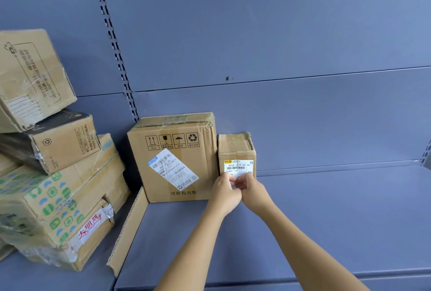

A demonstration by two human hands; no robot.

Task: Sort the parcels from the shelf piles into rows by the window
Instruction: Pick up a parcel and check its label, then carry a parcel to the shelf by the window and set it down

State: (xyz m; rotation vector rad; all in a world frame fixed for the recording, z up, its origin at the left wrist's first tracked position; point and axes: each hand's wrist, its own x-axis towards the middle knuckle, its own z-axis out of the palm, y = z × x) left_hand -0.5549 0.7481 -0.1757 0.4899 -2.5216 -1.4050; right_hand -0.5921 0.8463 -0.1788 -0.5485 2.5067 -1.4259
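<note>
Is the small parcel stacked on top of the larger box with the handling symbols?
No, the small parcel stands on the shelf right beside the larger box, on its right.

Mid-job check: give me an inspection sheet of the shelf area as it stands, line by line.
Surface: blue-grey metal shelf, parcels standing at its back.
Job's things: medium box upright, handling symbols on its front; small box close beside it on the right, shipping label facing front; leaning pile of boxes at far left.
Clutter: loose cardboard strip standing on edge, left of the medium box.
Grippers: left hand and right hand both pinch at the shipping label's lower edge.
Cables: nothing seen.
Surroundings: blue back panel with slotted upright; window not in view.
</note>
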